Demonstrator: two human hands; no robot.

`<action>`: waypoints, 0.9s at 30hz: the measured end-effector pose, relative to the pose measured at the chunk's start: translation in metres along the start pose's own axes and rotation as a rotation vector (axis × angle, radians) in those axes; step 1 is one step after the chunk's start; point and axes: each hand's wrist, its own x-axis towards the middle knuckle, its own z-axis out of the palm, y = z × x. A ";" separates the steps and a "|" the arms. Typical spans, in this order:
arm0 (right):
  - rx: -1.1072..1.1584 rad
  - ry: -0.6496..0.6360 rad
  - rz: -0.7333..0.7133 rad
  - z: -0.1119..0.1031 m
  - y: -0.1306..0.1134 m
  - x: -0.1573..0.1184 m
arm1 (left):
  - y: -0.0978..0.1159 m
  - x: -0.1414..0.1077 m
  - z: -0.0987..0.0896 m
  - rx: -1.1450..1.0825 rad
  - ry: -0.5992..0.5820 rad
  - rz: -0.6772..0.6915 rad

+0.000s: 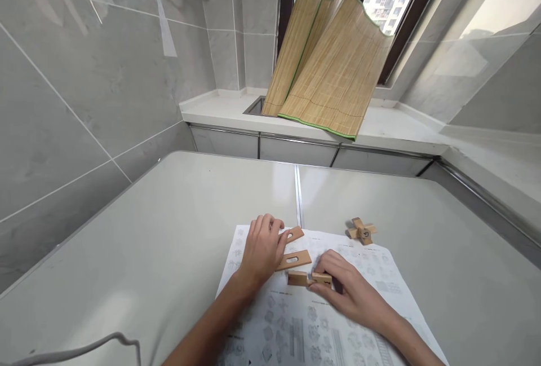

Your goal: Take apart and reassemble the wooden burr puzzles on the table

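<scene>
Over the printed sheet, my left hand [262,247] curls down at the left ends of two flat wooden pieces. The upper slotted wooden piece [296,234] runs under its fingers and thumb. Just below lies the lower slotted wooden piece [298,259], its left end beside the same hand. My right hand [349,284] is closed on the right part of a notched wooden block [297,278], thumb in front and fingers behind. A dark mark shows on the block's right section. The left hand's fingertips are partly hidden.
Beneath both hands a paper sheet [291,326] with printed puzzle diagrams lies on the pale table [203,202]. An assembled wooden cross puzzle [362,232] sits at the sheet's upper right edge. A grey cable [84,349] crosses the lower left. A bamboo mat [333,67] leans by the window.
</scene>
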 end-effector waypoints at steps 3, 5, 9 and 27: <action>0.034 0.069 0.059 -0.001 0.003 0.002 | 0.003 0.000 -0.003 -0.028 -0.006 0.095; 0.066 0.148 0.138 -0.002 0.006 0.003 | 0.004 -0.001 -0.005 -0.037 -0.029 0.151; 0.151 0.258 0.275 -0.007 0.011 0.005 | 0.006 -0.002 -0.009 -0.077 -0.093 0.236; 0.617 0.150 0.222 -0.009 0.004 0.003 | 0.033 -0.006 -0.015 -1.043 -0.354 -0.340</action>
